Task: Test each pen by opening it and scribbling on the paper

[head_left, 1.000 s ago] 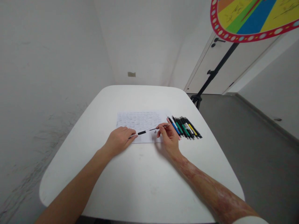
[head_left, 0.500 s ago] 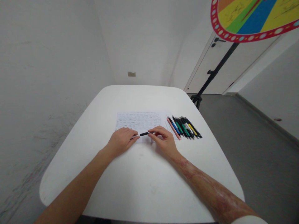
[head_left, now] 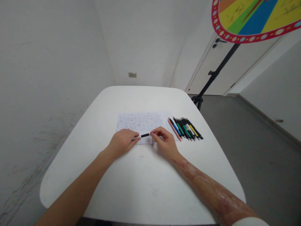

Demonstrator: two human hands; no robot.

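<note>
My left hand (head_left: 121,142) and my right hand (head_left: 163,140) meet over the near edge of a sheet of paper (head_left: 141,121) covered in handwriting. Between them is a thin pen with a black grip (head_left: 145,135). The left hand's fingers are closed on its left end. The right hand pinches its right end with thumb and fingertips. A row of several pens (head_left: 185,128) in pink, blue, green, yellow and black lies just right of the paper, close to my right hand.
The white table (head_left: 145,188) has rounded corners and a wall close on its left. A colourful wheel (head_left: 254,18) on a black tripod stand (head_left: 213,75) rises behind the table's right side, before a door. Grey floor lies to the right.
My right hand left the pink pen in the row, then moved left and closed on the right end of the black-grip pen. The left hand stayed in place.
</note>
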